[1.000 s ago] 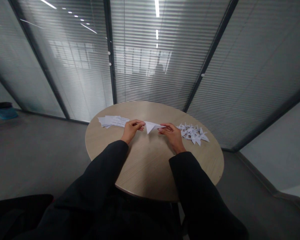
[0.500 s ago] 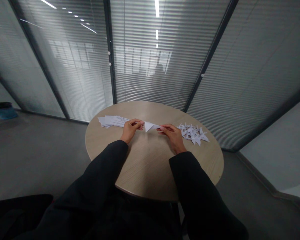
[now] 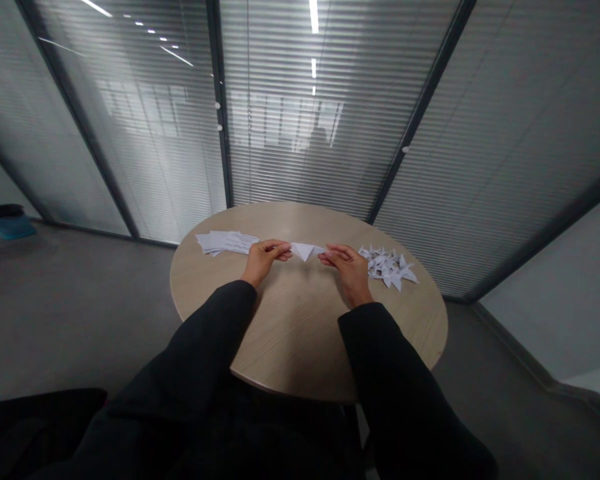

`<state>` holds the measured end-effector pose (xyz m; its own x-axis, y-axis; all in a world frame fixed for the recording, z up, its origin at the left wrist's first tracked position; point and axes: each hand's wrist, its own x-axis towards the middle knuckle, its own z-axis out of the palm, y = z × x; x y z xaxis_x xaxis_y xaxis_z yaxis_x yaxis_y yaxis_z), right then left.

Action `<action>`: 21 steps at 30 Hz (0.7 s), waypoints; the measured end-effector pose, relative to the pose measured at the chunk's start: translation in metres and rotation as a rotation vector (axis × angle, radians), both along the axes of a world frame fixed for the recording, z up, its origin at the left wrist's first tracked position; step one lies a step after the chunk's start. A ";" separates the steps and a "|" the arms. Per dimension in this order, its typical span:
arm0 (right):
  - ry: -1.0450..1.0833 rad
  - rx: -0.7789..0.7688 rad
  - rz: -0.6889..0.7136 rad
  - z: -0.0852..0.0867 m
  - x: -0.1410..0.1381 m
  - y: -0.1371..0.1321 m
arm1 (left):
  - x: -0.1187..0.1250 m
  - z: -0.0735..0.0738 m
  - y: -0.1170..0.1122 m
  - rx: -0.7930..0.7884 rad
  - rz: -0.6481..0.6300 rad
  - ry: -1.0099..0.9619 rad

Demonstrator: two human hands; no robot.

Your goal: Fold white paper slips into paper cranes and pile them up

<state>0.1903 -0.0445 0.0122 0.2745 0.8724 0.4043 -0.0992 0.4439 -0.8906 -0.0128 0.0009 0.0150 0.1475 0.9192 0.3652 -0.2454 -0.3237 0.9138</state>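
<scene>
A small white folded paper [image 3: 303, 251] is stretched between my two hands above the middle of the round table [image 3: 295, 327]. A pointed triangular flap hangs down at its centre. My left hand [image 3: 266, 260] pinches the paper's left end between thumb and fingers. At the opposite end, my right hand [image 3: 349, 267] has its thumb and fingers closed on the paper. Left of my left hand lies a fanned stack of printed paper slips [image 3: 225, 243]. Just beyond my right hand is a heap of folded, pointed white paper pieces [image 3: 391, 268].
Glass partitions with blinds [image 3: 305, 160] stand directly behind the table. On the floor at far left sits a blue container [image 3: 7, 223] with a dark top. A dark object, perhaps a chair or bag [image 3: 45, 427], is at lower left.
The folded paper has turned or spread so its triangular flap now faces me and points down at the centre. My hands have shifted slightly to the right.
</scene>
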 end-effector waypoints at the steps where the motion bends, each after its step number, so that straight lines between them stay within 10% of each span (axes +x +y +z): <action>1: -0.001 0.003 -0.004 0.000 0.000 0.000 | 0.000 0.000 0.001 0.001 0.000 0.002; 21: -0.109 -0.027 0.002 -0.001 0.004 0.002 | -0.007 -0.005 0.006 0.211 0.007 0.176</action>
<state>0.1941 -0.0424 0.0114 0.2283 0.8842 0.4076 -0.0017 0.4191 -0.9080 -0.0197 0.0070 0.0103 0.2198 0.8264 0.5185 -0.0864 -0.5129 0.8541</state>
